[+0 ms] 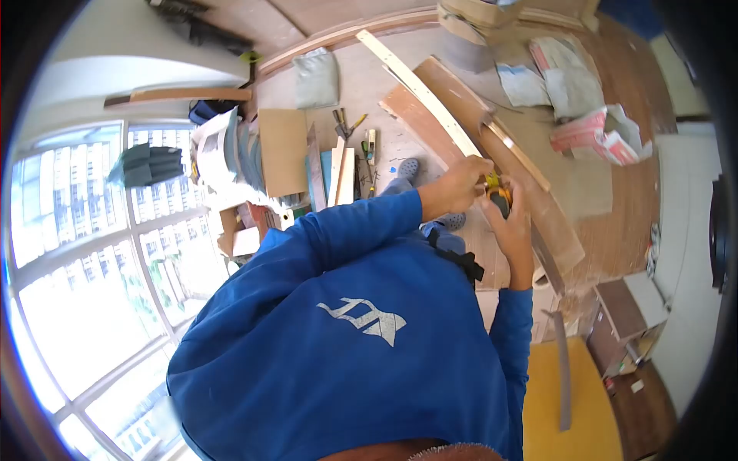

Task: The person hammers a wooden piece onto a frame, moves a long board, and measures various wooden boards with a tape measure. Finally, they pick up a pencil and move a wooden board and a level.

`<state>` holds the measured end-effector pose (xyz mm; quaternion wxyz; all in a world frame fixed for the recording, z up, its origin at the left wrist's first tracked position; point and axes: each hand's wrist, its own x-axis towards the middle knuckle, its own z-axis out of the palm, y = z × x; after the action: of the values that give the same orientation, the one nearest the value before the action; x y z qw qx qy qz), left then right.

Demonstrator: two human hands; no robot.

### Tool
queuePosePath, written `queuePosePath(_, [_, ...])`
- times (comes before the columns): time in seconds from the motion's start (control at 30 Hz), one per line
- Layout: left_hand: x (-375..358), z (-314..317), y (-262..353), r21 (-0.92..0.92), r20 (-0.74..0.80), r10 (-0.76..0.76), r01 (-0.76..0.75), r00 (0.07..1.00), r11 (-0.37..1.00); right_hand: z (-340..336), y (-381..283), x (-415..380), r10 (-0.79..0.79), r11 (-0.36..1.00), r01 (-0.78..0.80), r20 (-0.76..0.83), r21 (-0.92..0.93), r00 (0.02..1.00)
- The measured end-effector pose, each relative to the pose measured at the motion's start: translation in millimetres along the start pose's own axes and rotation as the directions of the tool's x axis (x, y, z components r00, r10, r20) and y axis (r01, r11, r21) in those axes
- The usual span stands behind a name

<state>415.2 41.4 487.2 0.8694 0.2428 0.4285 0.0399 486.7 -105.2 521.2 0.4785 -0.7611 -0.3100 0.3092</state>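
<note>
My left hand [459,187] is closed around the near end of a long pale wooden strip [419,88], which reaches away to the upper left. Just to its right, my right hand [509,219] grips a yellow and black tape measure [500,198]. The two hands are close together, and a short yellow piece shows between them. Beyond and beside the hands lie wide brown boards [538,211] on the floor. Part of my left fingertips is hard to make out.
Pliers and other hand tools [346,124], a cardboard sheet [283,152] and wood offcuts [343,177] are left of my feet [407,170]. White and red bags [600,138] lie at the upper right. A small cabinet [626,307] and a yellow board [573,392] are at the lower right.
</note>
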Motion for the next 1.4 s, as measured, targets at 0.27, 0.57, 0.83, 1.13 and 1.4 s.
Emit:
queuePosePath(0.27, [131.2,-184.2,210.0,-0.058,-0.184,0.428,-0.445,0.885,0.894,-86.8,62.1,-54.8,0.212,0.951,-0.112,0.345,-0.290,0.914])
queuePosePath(0.57, [172.0,-166.1,95.4,0.583,0.747,0.273,-0.398,0.606,-0.709,-137.1,62.0,-17.4,0.488,0.846,-0.481,-0.027,-0.230,0.872])
queuePosePath(0.83, [217.8,-148.8,85.5,0.270,0.770,-0.142,-0.520,0.622,-0.810,-127.6,43.3,21.4,0.410,0.898,-0.396,0.039,-0.191,0.911])
queuePosePath(1.13, [238.8,-167.2,64.6,0.419,0.875,0.138,-0.584,0.463,-0.696,-104.6,61.8,28.6,0.436,0.896,-0.424,0.071,-0.135,0.897])
queuePosePath(1.4, [183.6,-146.7,57.5,0.462,0.809,0.233,-0.340,0.539,-0.819,-2.5,79.6,143.1,0.299,0.953,-0.275,0.234,-0.130,0.925])
